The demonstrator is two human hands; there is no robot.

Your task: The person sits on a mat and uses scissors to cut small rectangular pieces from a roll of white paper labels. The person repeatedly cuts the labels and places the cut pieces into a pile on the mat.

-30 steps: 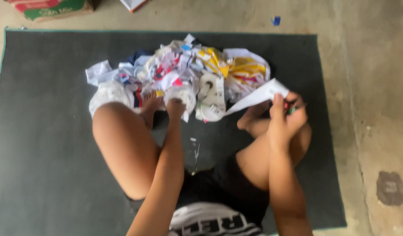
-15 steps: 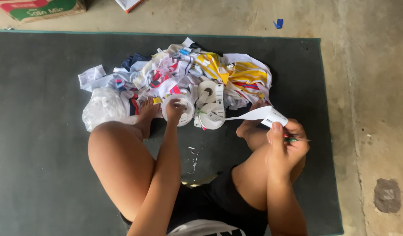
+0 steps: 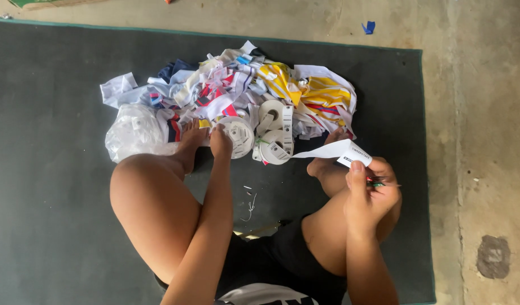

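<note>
The person sits on a dark mat (image 3: 56, 169) spread over a concrete floor (image 3: 485, 113), legs folded out to either side. The left hand (image 3: 220, 142) reaches forward and rests on a white roll of label tape (image 3: 237, 134), its fingers curled down over the roll's near edge; whether they actually clamp it I cannot tell. The right hand (image 3: 368, 189) is drawn back over the right knee, fingers closed on the end of a white label strip (image 3: 334, 151) that runs from a second roll (image 3: 274, 149), and it also pinches a small red and green tool whose kind is too small to make out. Beyond the rolls lies a heap of striped cloth pieces (image 3: 243, 90) with a clear plastic bag (image 3: 135, 133) at its left end. As a judgement, the work looks early: one length of strip is pulled out, while the heap appears untouched. A few thin snippets (image 3: 249, 203) lie on the mat between the legs. The left palm and the strip's far end are hidden.
</note>
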